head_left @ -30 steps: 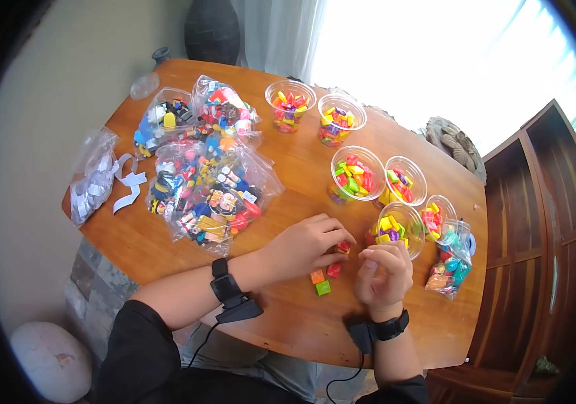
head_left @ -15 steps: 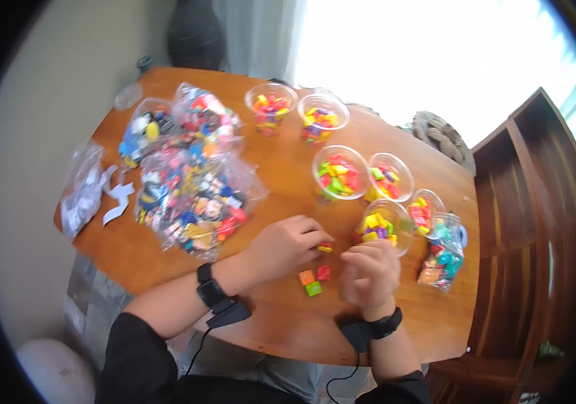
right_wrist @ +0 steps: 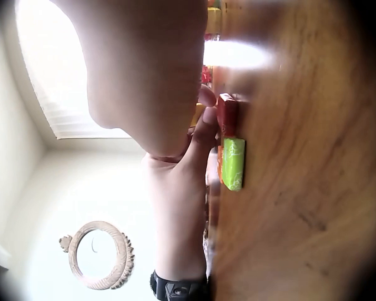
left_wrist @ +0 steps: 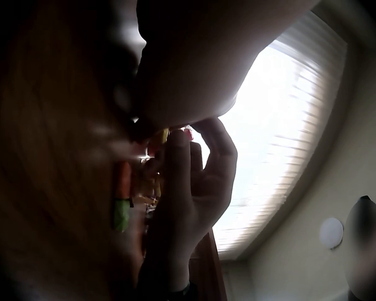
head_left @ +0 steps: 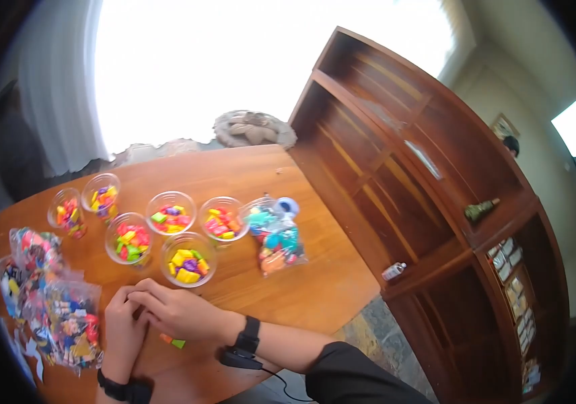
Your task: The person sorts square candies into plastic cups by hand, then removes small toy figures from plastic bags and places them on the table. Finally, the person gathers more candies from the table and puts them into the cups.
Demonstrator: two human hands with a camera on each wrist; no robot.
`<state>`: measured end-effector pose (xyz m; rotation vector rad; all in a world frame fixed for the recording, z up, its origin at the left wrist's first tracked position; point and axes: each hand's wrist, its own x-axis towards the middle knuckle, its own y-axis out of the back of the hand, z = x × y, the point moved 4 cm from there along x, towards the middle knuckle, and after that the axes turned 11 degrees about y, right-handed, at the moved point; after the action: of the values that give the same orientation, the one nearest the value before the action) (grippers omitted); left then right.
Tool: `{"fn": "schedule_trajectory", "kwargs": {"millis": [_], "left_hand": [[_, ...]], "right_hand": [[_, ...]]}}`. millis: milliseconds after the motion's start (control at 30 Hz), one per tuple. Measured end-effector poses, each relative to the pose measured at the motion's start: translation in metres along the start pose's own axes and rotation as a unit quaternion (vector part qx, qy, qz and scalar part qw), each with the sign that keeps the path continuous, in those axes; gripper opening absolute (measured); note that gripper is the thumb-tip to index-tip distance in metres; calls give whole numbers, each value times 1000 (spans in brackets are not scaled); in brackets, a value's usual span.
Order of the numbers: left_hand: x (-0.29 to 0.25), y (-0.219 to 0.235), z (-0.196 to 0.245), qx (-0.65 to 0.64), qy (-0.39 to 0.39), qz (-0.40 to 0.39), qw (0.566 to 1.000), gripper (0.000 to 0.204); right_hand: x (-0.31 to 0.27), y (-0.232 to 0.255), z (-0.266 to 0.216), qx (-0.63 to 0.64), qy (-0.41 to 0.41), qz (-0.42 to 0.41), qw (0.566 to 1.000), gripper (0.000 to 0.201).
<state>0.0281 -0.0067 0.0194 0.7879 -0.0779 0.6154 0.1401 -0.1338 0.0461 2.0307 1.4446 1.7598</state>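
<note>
Both hands meet low over the table in the head view, the left hand [head_left: 123, 330] beside the right hand [head_left: 180, 313], their fingertips hidden there. In the right wrist view the thumb and finger of the left hand [right_wrist: 182, 200] pinch a small yellow piece [right_wrist: 197, 115]. The left wrist view shows the right hand [left_wrist: 203, 188] with bent fingers and raised thumb near yellow and red bits; whether it grips them is unclear. Beside the hands a green wrapped piece [right_wrist: 234, 164] lies against a red piece [right_wrist: 227, 115], with an orange piece [left_wrist: 124, 182] adjoining.
Several clear cups of coloured pieces, one nearest the hands [head_left: 189, 274], stand beyond them. Bags of small figures [head_left: 73, 323] lie at the left; another bag [head_left: 280, 242] lies right of the cups. A wooden shelf unit [head_left: 396, 202] stands beyond the table's right edge.
The head view has swung to the right, so the table appears further left. The right hand has come over to the left hand, and their fingers now meet; before, a gap lay between them.
</note>
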Motion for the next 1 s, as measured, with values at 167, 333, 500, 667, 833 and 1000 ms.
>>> {"fn": "schedule_trajectory", "kwargs": {"millis": [167,333,500,667,833,1000], "left_hand": [[0,1,0,30,11,13,999,32],[2,1,6,-7,34,2,999,29],[2,3,6,-30,71,-7,997,27],[4,4,3,-16,80,0,997,29],[5,7,8,-25,68,-17,997,34],[6,8,6,-43,68,-32,996,33]], "right_hand": [[-5,-2,4,-3,-67,-29,997,48],[-14,-11,15,-21,-94,-37,995,39],[-17,-12,21,-38,-86,-51,994,28],[-13,-9,19,-9,-102,-39,994,25],[-10,-6,19,2,-130,-6,992,25],[-8,-4,17,-1,-122,-6,993,25]]}}
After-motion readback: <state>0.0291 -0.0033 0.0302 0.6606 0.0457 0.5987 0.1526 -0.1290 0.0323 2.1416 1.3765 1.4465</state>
